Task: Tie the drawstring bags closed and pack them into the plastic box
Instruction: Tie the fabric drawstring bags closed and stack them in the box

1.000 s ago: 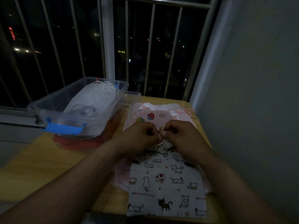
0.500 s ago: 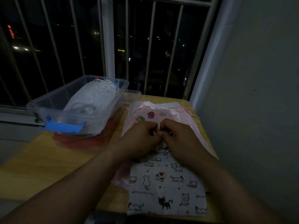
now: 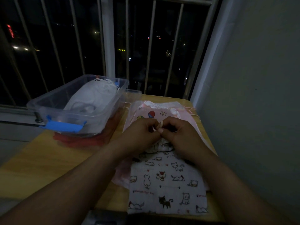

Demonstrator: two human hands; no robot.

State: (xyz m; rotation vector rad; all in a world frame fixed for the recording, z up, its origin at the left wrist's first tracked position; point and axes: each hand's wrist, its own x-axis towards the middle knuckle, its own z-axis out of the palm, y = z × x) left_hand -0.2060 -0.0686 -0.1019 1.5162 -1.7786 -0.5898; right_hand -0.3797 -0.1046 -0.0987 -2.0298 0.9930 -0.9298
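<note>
Here, white cat-print bag [image 3: 167, 181], neck bunched (pale cord [image 3: 161, 124] looped), body flat.

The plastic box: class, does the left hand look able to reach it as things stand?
Probably yes. The plastic box stands open, left of the left hand, with nothing standing between them. That hand is busy, though, pinching the cord of the cat-print bag.

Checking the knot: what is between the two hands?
In the head view, the drawstring of the cat-print bag, pinched by the left hand and right hand.
</note>
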